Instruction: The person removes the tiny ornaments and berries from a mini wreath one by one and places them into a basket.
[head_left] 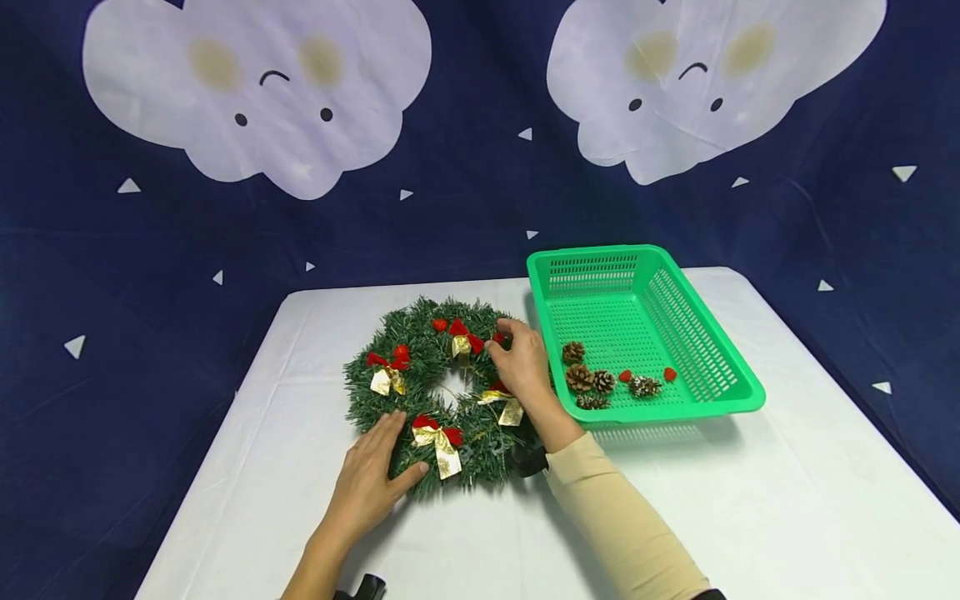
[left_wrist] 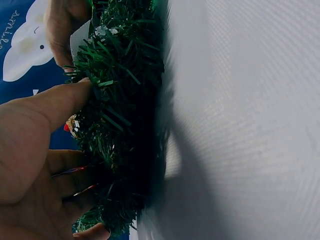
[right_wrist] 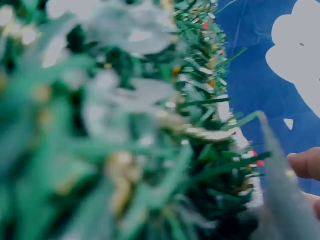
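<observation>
A green Christmas wreath [head_left: 412, 325] lies on the white table, trimmed with red-and-gold bows [head_left: 442, 442] and small red ornaments [head_left: 440, 324]. My left hand [head_left: 371, 479] rests on its lower left side, thumb spread away from the fingers. From the left wrist view, the thumb and fingers lie against the wreath's green needles [left_wrist: 115, 100]. My right hand [head_left: 521, 358] pinches a small red ornament [head_left: 498, 337] between thumb and index finger over the wreath's upper right part. Blurred greenery [right_wrist: 200, 175] fills most of the right wrist view, with fingertips [right_wrist: 305, 164] at its edge.
Right of the wreath stands a green plastic basket [head_left: 720, 408], its rim close to my right wrist. Several pinecones [head_left: 579, 377] and two small red pieces [head_left: 670, 374] lie in its near end. A dark blue cloth with clouds [head_left: 480, 225] hangs behind the table [head_left: 787, 483].
</observation>
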